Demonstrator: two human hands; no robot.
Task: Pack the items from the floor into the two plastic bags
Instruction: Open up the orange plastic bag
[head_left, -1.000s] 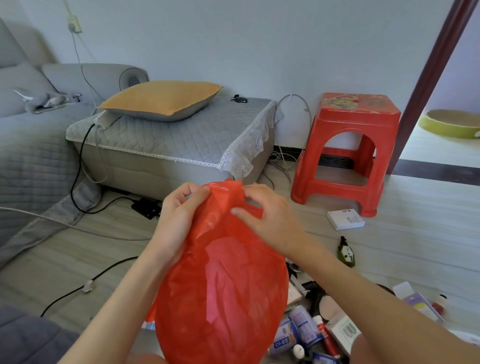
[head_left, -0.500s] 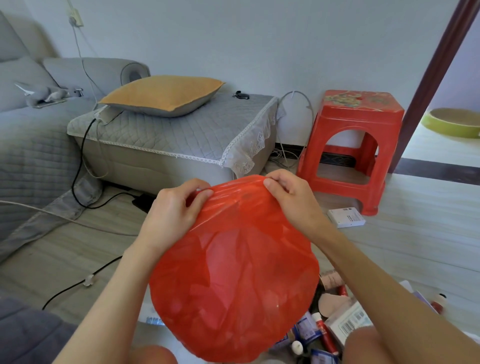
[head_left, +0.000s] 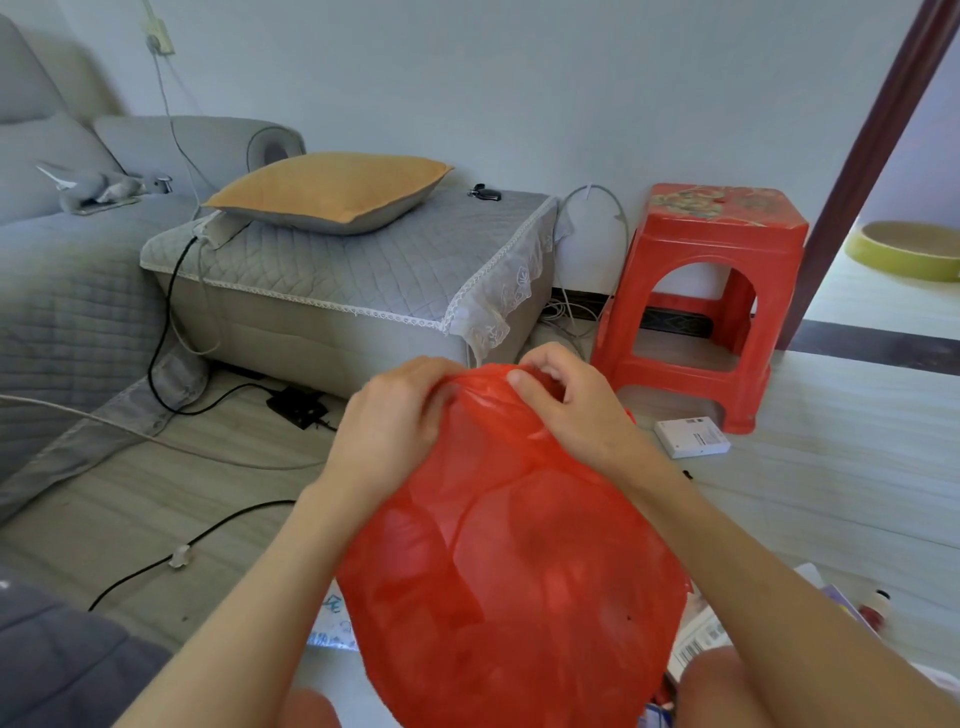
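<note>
— How do the hands sit?
— Left hand (head_left: 387, 421) and right hand (head_left: 563, 402) are raised side by side, fingers pinched shut on the top edge of the red plastic bag (head_left: 511, 566); the bag hangs between the forearms, puffed out.
— What's around the bag?
— It hides most of the floor items; a white box (head_left: 691, 435) lies right of it, by the red stool (head_left: 711, 291); packets (head_left: 698, 636) peek out lower right.
— And the room?
— Pale floor (head_left: 852, 467); a grey ottoman (head_left: 358, 291) with an orange cushion (head_left: 332, 189) stands behind the bag.
</note>
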